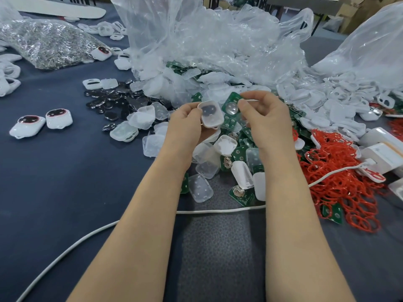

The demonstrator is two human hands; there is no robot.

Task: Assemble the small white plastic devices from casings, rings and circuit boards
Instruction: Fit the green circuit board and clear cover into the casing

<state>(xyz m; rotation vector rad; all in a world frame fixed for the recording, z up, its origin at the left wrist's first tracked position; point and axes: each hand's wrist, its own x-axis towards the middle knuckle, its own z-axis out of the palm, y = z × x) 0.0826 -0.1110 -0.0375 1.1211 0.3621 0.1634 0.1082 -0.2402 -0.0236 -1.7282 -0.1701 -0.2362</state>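
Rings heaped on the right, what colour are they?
Red. The rings show best in the head view.

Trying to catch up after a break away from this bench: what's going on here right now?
A person is putting small devices together at a table. The left hand holds a white casing. The right hand pinches a green circuit board right beside it, and the two are not yet joined. A heap of loose casings and boards lies under the hands, red rings are piled to the right, and two assembled units sit off to the left.
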